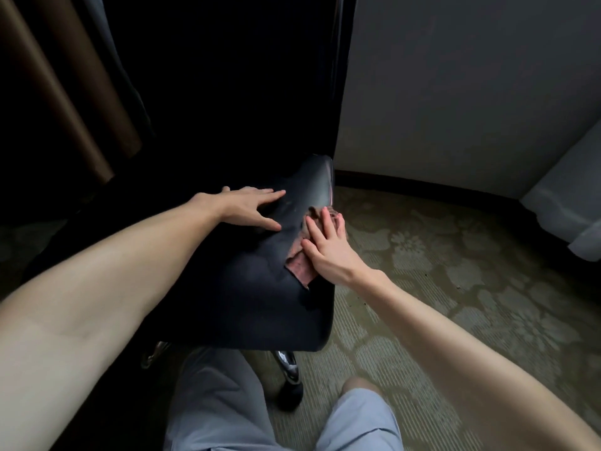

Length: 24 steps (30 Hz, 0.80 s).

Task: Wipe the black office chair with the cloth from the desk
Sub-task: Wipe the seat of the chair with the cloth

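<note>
Head: cloth (299, 266) at chair (244, 304) edge

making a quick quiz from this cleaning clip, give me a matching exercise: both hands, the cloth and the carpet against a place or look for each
Things
1. left hand
2. right hand
3. cloth
4. carpet

Place or look
a. pink, at the right edge of the seat
b. fingers straight, pressing on the cloth
c. pale flower pattern, under the chair
d. lying flat on the bare black seat

Pairs: 1-d, 2-b, 3-a, 4-c
</note>
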Motion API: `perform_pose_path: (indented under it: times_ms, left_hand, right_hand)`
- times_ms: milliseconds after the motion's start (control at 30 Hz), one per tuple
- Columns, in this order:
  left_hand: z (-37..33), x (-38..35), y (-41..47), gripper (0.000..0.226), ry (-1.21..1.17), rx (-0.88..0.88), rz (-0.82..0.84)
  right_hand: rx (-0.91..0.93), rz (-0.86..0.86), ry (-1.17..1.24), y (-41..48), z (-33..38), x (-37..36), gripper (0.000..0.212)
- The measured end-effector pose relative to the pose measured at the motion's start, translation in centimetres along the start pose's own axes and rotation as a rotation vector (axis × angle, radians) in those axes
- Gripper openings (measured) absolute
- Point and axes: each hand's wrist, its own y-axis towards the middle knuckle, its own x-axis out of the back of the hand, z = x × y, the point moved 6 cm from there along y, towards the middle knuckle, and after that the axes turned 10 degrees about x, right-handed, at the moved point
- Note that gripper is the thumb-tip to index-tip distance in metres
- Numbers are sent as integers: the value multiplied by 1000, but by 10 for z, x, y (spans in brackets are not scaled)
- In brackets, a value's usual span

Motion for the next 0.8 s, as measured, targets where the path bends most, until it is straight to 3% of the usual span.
perform_pose_path:
  times_ms: [100,367,633,700,800]
  left_hand:
    - [6,-2,4,92,80,13,68]
    - [7,-1,10,90,-4,2,91]
    - [6,11,24,69,-39,-18,15]
    - [6,12,26,69,-26,-14,59]
    - [1,22,28,66,-2,3,77]
  right_hand:
    - [17,51,-120,14,6,2,54]
    - [-62,50,-260,70,4,17,49]
    - [55,44,-234,42,13,19,47]
    - [19,43,-235,63,5,29,49]
    - [-121,-54,2,75,-13,31,54]
